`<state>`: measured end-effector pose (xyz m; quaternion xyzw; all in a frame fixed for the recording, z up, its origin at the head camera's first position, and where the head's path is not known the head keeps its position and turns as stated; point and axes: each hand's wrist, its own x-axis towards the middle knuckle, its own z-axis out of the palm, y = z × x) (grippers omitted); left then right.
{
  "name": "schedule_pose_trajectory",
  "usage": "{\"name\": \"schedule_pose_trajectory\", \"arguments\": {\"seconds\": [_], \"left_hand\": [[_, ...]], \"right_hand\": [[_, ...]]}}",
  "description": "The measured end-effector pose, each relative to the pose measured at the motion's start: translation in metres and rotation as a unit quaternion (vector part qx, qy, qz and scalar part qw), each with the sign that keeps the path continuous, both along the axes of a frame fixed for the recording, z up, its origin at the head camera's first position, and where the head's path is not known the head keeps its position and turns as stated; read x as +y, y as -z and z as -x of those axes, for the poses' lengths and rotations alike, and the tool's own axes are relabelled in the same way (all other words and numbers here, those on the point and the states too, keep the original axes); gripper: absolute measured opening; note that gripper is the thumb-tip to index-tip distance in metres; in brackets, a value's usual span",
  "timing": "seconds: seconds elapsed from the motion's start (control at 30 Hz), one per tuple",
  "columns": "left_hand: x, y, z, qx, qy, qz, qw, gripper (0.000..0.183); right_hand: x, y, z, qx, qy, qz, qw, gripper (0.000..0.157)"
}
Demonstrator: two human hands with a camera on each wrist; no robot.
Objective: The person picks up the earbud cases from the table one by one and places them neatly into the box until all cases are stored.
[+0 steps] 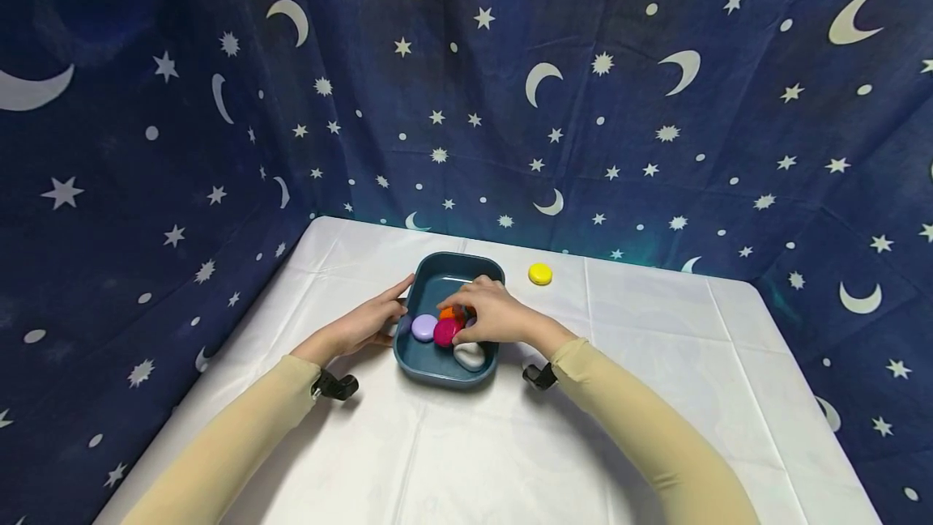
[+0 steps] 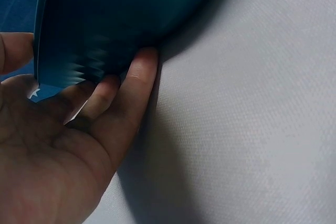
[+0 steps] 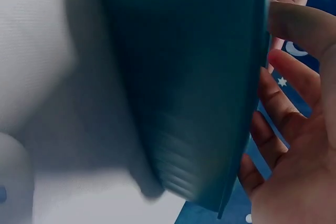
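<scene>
A dark teal rectangular tub (image 1: 437, 375) sits on the white cloth. My left hand (image 1: 368, 322) lies against its left side; in the left wrist view its fingers (image 2: 139, 72) press the outer wall. My right hand (image 1: 496, 310) reaches over the right rim into the tub, thumb and fingertips around a glossy magenta disc (image 1: 448, 333) and right at an orange piece (image 1: 447, 313). A lilac disc (image 1: 423, 328) lies to their left. A rounded white piece (image 1: 470, 357) sits below the right hand. That hand partly hides the pieces beneath it.
Beyond the tub to the right, a yellow disc (image 1: 540, 274) lies on the white cloth (image 1: 656, 363). A dark blue curtain (image 1: 503, 104) with moons and stars stands behind and beside the table. Black wrist mounts (image 1: 335, 386) hang from both sleeves.
</scene>
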<state>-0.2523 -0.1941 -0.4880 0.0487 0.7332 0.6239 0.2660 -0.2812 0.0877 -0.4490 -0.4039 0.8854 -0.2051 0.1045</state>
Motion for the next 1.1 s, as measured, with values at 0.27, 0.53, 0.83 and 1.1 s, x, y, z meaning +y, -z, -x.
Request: {"name": "schedule_pose_trajectory", "arguments": {"seconds": [0.27, 0.53, 0.83, 1.1], "left_hand": [[0.000, -0.001, 0.000, 0.002, -0.005, 0.002, 1.0000, 0.072], [0.000, 0.000, 0.000, 0.002, -0.004, 0.006, 1.0000, 0.072], [0.001, 0.000, 0.001, -0.002, -0.009, 0.013, 0.9999, 0.071], [0.000, 0.001, 0.001, 0.004, -0.002, 0.012, 0.9999, 0.071]], "right_hand": [[0.021, -0.009, 0.005, -0.023, 0.059, 0.052, 0.997, 0.056], [0.055, -0.017, 0.006, -0.039, 0.097, 0.130, 0.986, 0.053], [0.095, -0.022, 0.017, -0.042, 0.163, 0.148, 0.975, 0.055], [0.115, -0.022, 0.026, -0.053, 0.206, 0.143, 0.967, 0.056]]}}
